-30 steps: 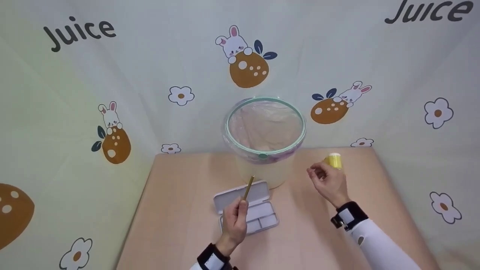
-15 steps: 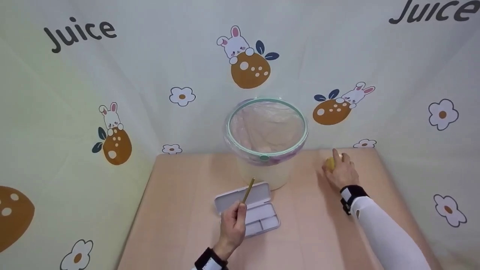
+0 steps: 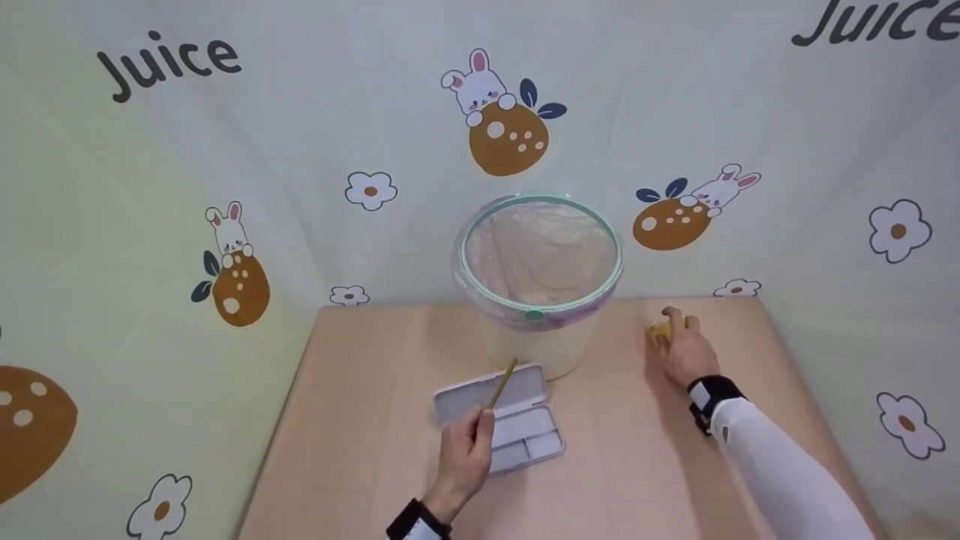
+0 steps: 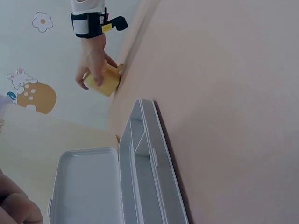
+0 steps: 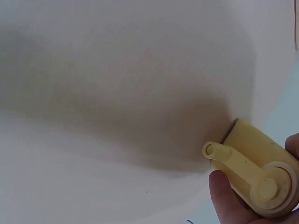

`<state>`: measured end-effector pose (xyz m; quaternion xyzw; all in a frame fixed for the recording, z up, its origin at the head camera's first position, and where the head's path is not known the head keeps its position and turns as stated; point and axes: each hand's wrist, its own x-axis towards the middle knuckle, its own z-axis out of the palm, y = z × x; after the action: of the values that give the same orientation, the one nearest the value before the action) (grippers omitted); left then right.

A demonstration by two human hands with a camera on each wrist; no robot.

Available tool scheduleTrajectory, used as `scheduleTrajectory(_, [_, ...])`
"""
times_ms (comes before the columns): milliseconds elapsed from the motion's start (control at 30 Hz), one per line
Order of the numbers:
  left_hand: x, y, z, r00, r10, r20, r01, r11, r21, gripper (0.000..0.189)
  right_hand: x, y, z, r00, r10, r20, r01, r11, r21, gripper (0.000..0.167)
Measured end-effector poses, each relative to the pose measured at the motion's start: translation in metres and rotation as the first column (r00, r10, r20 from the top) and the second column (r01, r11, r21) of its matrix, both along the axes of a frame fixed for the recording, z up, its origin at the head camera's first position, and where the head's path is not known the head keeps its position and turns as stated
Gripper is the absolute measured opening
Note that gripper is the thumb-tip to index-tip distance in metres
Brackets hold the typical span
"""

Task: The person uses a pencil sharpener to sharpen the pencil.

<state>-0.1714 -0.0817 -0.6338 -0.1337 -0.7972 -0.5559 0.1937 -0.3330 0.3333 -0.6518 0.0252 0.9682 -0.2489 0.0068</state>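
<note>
Here, one pencil (image 3: 503, 382) in curled left fingers (image 3: 484, 430); one sharpener (image 5: 252, 169) in curled right fingers (image 3: 677, 324)

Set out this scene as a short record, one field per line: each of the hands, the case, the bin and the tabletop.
Left hand: holds a pencil, slanting upward
Right hand: grips a yellow hand-crank pencil sharpener
Pencil case: grey-white, lid open, divided into compartments
Bin: behind the case, green rim, clear plastic liner
Tabletop: peach-coloured
</note>
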Motion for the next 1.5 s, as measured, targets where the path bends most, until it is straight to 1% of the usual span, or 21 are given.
scheduleTrajectory(100, [-0.001, -0.001, 0.0, 0.999, -0.006, 0.035, 0.007, 1.0, -0.028, 0.04, 0.004, -0.002, 0.002, 0.999, 0.053, 0.002, -0.053, 0.999, 0.01, 0.06])
scheduleTrajectory(200, [-0.001, -0.001, -0.001, 0.996, -0.022, 0.082, 0.026, 0.998, -0.057, 0.039, 0.008, -0.008, 0.008, 0.996, 0.093, 0.016, -0.093, 0.996, 0.008, 0.068])
scheduleTrajectory(333, [-0.001, -0.001, -0.002, 0.988, -0.044, 0.151, 0.057, 0.995, -0.082, 0.039, 0.021, -0.017, 0.019, 0.99, 0.135, 0.04, -0.135, 0.991, 0.005, 0.08])
scheduleTrajectory(400, [-0.001, 0.0, -0.002, 0.982, -0.047, 0.185, 0.069, 0.991, -0.111, 0.038, 0.029, -0.021, 0.024, 0.985, 0.17, 0.027, -0.171, 0.985, 0.023, 0.083])
scheduleTrajectory(467, [-0.003, 0.0, -0.002, 0.977, -0.045, 0.209, 0.08, 0.984, -0.161, 0.04, 0.037, -0.024, 0.027, 0.974, 0.227, -0.019, -0.226, 0.973, 0.048, 0.082])
scheduleTrajectory(567, [-0.006, 0.001, 0.0, 0.97, -0.041, 0.239, 0.102, 0.963, -0.25, 0.042, 0.048, -0.03, 0.031, 0.948, 0.306, -0.093, -0.298, 0.95, 0.09, 0.073])
scheduleTrajectory(633, [-0.009, 0.003, 0.001, 0.968, -0.037, 0.246, 0.113, 0.947, -0.3, 0.044, 0.054, -0.034, 0.033, 0.929, 0.348, -0.125, -0.336, 0.936, 0.104, 0.067])
scheduleTrajectory(733, [-0.013, 0.006, 0.001, 0.967, -0.047, 0.251, 0.133, 0.932, -0.338, 0.043, 0.062, -0.043, 0.035, 0.914, 0.387, -0.123, -0.376, 0.921, 0.099, 0.066])
scheduleTrajectory(833, [-0.017, 0.009, 0.0, 0.963, -0.068, 0.26, 0.164, 0.916, -0.367, 0.041, 0.068, -0.051, 0.036, 0.893, 0.436, -0.114, -0.427, 0.899, 0.092, 0.068])
scheduleTrajectory(900, [-0.02, 0.011, -0.001, 0.961, -0.083, 0.265, 0.187, 0.9, -0.393, 0.04, 0.071, -0.056, 0.036, 0.874, 0.472, -0.113, -0.463, 0.881, 0.094, 0.068])
scheduleTrajectory(1033, [-0.026, 0.015, -0.004, 0.954, -0.098, 0.282, 0.224, 0.86, -0.458, 0.037, 0.077, -0.065, 0.037, 0.841, 0.531, -0.104, -0.523, 0.847, 0.096, 0.069])
scheduleTrajectory(1067, [-0.027, 0.016, -0.006, 0.953, -0.101, 0.285, 0.231, 0.85, -0.474, 0.037, 0.078, -0.066, 0.038, 0.836, 0.54, -0.101, -0.532, 0.842, 0.091, 0.069])
scheduleTrajectory(1100, [-0.028, 0.017, -0.006, 0.952, -0.1, 0.291, 0.238, 0.84, -0.488, 0.036, 0.08, -0.067, 0.038, 0.835, 0.542, -0.092, -0.536, 0.84, 0.082, 0.069])
scheduleTrajectory(1200, [-0.032, 0.02, -0.009, 0.948, -0.099, 0.303, 0.252, 0.814, -0.523, 0.034, 0.084, -0.07, 0.04, 0.821, 0.564, -0.091, -0.559, 0.825, 0.081, 0.067])
scheduleTrajectory(1267, [-0.035, 0.021, -0.01, 0.947, -0.092, 0.308, 0.254, 0.801, -0.542, 0.033, 0.086, -0.071, 0.04, 0.812, 0.576, -0.09, -0.571, 0.817, 0.079, 0.067])
scheduleTrajectory(1333, [-0.037, 0.021, -0.009, 0.946, -0.088, 0.314, 0.257, 0.791, -0.554, 0.033, 0.087, -0.071, 0.04, 0.799, 0.593, -0.095, -0.587, 0.805, 0.087, 0.065])
scheduleTrajectory(1400, [-0.039, 0.022, -0.009, 0.948, -0.089, 0.304, 0.255, 0.783, -0.568, 0.033, 0.088, -0.071, 0.04, 0.792, 0.603, -0.101, -0.596, 0.798, 0.089, 0.064])
scheduleTrajectory(1500, [-0.042, 0.024, -0.008, 0.957, -0.097, 0.272, 0.246, 0.766, -0.594, 0.034, 0.089, -0.07, 0.037, 0.763, 0.63, -0.146, -0.621, 0.777, 0.105, 0.063])
